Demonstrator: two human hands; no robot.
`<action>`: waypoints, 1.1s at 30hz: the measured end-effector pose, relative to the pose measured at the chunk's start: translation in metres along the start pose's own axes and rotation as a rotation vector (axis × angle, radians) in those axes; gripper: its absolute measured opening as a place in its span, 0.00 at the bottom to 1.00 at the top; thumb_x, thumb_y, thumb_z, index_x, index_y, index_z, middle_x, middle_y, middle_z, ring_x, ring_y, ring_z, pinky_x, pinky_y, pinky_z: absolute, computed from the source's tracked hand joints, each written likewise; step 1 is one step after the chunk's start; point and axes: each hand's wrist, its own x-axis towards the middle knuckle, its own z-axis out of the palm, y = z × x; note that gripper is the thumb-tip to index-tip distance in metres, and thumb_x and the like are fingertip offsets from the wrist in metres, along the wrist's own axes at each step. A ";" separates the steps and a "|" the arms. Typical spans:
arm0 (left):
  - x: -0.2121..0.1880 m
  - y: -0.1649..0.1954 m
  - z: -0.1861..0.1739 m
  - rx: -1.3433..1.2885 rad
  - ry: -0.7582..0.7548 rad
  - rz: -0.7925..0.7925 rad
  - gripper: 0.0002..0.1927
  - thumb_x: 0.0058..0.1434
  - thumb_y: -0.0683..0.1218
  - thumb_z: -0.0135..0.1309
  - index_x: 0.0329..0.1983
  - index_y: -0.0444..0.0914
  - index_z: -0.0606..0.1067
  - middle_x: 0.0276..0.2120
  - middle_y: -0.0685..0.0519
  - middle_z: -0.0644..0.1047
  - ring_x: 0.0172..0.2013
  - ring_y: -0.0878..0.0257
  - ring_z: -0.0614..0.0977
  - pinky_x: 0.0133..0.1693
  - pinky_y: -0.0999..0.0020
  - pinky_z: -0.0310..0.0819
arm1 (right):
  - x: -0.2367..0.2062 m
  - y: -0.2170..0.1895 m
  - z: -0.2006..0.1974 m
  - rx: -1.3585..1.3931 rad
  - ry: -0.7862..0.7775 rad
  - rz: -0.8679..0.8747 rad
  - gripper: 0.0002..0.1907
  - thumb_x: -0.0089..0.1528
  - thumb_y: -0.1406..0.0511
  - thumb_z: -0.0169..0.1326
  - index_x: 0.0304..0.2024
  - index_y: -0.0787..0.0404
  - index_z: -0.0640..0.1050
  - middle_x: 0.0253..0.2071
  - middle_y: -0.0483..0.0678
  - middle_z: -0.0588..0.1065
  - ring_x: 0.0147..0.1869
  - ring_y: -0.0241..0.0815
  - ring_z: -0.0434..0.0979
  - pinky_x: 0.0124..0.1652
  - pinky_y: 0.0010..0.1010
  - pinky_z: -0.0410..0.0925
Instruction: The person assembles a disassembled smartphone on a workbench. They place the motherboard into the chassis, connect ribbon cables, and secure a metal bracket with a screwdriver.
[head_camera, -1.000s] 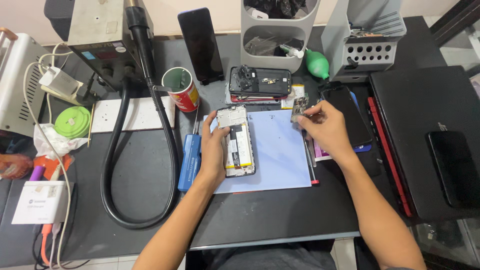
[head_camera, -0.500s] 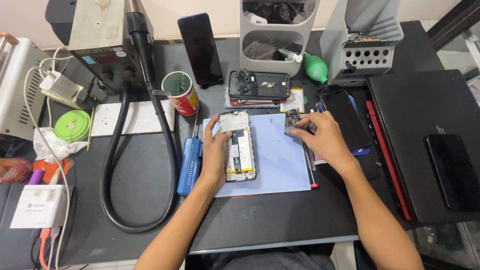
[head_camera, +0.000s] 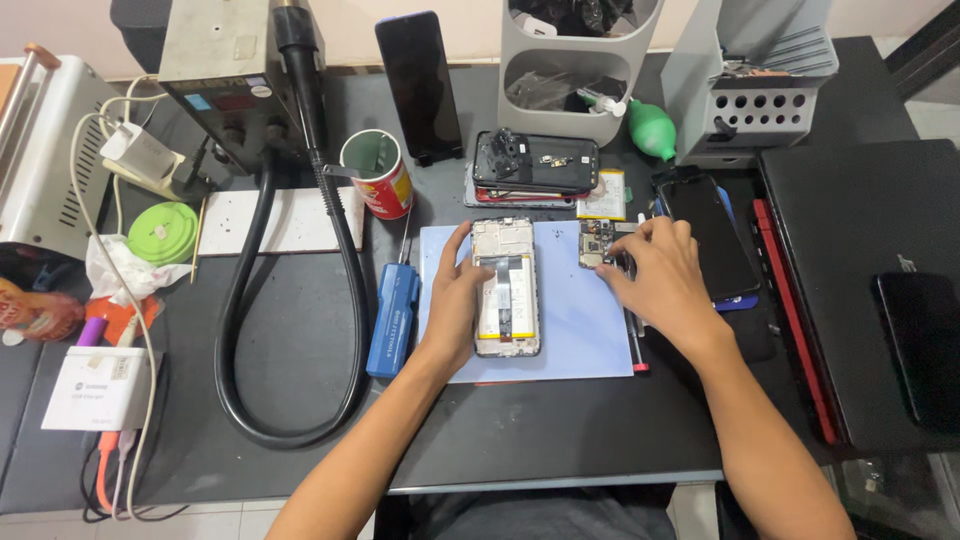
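Head view | left hand (head_camera: 455, 300) grips opened backless white phone (head_camera: 506, 288) on pale blue mat (head_camera: 580, 330) | right hand (head_camera: 655, 280) fingertips pinch, seemingly, small dark circuit board (head_camera: 597, 243)

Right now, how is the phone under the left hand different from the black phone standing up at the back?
The opened phone lies flat on the blue mat, its insides showing, with the left hand on its edge. The black phone stands upright, closed, dark and untouched. Both are slim rectangles.

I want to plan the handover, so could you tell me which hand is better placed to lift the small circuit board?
Probably the right hand: its fingers already rest on the board, while the left hand steadies the phone.
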 end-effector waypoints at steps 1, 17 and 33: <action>0.000 0.000 0.000 0.003 -0.008 -0.003 0.40 0.58 0.34 0.44 0.76 0.43 0.54 0.57 0.43 0.75 0.52 0.61 0.79 0.54 0.66 0.74 | -0.001 -0.002 -0.001 0.007 0.011 -0.006 0.18 0.53 0.59 0.69 0.42 0.60 0.83 0.47 0.53 0.70 0.55 0.54 0.65 0.56 0.42 0.61; -0.001 -0.008 -0.003 -0.142 -0.257 -0.109 0.30 0.69 0.44 0.40 0.76 0.38 0.57 0.60 0.46 0.74 0.57 0.58 0.78 0.57 0.61 0.74 | -0.013 -0.050 0.016 0.666 -0.072 -0.125 0.19 0.58 0.65 0.65 0.51 0.60 0.79 0.45 0.45 0.76 0.39 0.35 0.76 0.35 0.27 0.71; -0.006 0.004 0.003 -0.275 -0.324 -0.163 0.29 0.72 0.46 0.36 0.77 0.44 0.52 0.68 0.48 0.66 0.67 0.56 0.69 0.65 0.56 0.65 | -0.013 -0.050 -0.015 0.401 -0.112 -0.462 0.37 0.51 0.61 0.68 0.62 0.59 0.73 0.52 0.55 0.72 0.46 0.54 0.79 0.43 0.40 0.73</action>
